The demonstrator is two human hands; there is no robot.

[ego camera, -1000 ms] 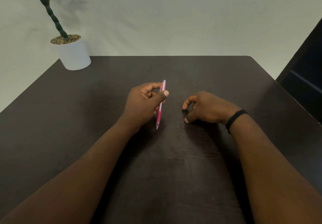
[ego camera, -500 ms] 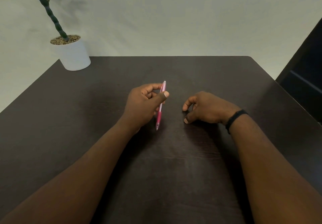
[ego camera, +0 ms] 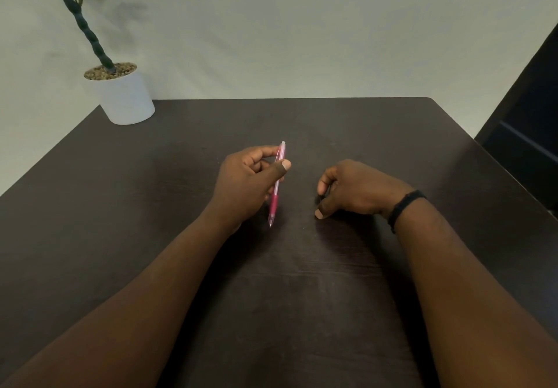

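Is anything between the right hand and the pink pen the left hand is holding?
Nothing visible. The left hand pinches the pen, and only bare table lies between it and the right hand resting alongside. The potted plant stands at the far left corner.

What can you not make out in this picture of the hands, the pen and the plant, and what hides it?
All in the head view:
1. The pen: mid-barrel hidden by the thumb of the left hand; any print is too small to read.
2. The right hand: palm and most fingertips hidden under its own back.
3. The plant: crown cut off by the top-left edge.
4. The dark furniture: cut off by the right edge.
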